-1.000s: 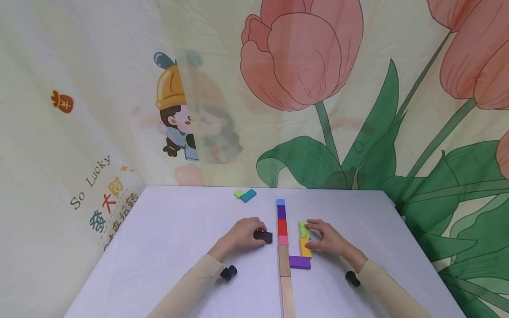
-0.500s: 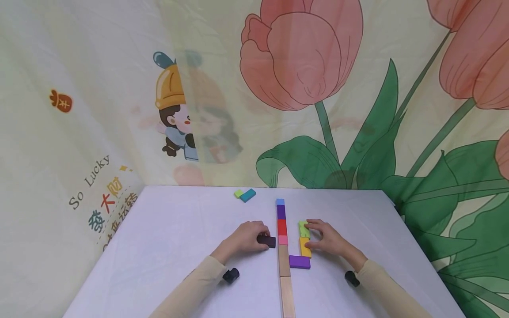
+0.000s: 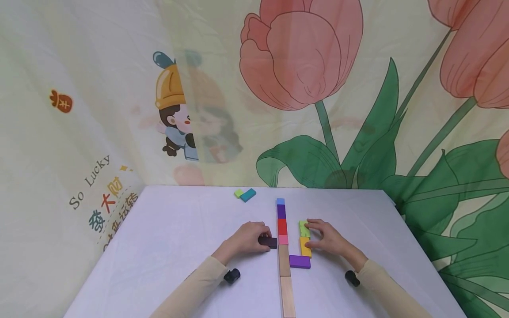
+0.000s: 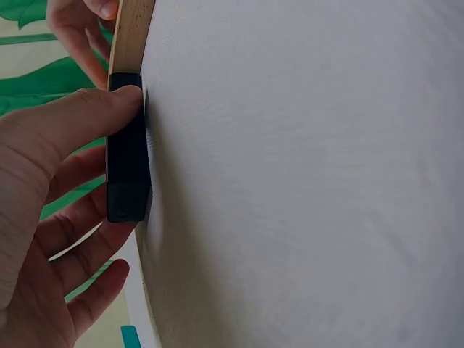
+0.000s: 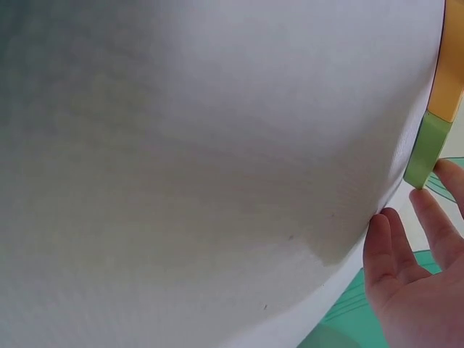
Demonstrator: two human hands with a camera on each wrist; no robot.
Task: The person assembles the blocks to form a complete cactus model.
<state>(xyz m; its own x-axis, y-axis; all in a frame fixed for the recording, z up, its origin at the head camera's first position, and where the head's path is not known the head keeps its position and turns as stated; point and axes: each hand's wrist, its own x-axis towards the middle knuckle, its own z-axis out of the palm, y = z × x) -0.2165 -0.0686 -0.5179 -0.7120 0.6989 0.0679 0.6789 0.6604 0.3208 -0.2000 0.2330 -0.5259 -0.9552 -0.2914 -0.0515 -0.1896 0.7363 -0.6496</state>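
Observation:
In the head view, my left hand (image 3: pixel 248 238) pinches a black block (image 3: pixel 268 242) lengthwise. Its right end lies right at the left side of the line of blocks, about where a pink block (image 3: pixel 283 239) meets a wooden block (image 3: pixel 284 260). The left wrist view shows the thumb (image 4: pixel 119 109) on the black block's side. My right hand (image 3: pixel 328 238) rests with relaxed fingers beside a green block (image 3: pixel 304 228) and a yellow block (image 3: pixel 305 247); its thumb touches the yellow one and a fingertip the green one. A purple block (image 3: pixel 300 262) joins the yellow block to the line.
Farther along the line are a red block (image 3: pixel 282 227), a dark purple block (image 3: pixel 281 211) and a blue block (image 3: pixel 280 201). A second wooden block (image 3: pixel 287 296) lies toward the front. At the back are a teal block (image 3: pixel 248 195) and a small lime block (image 3: pixel 238 193).
My left hand has moved right and slightly nearer the front, bringing the black block up to the line. The right hand has stayed in place.

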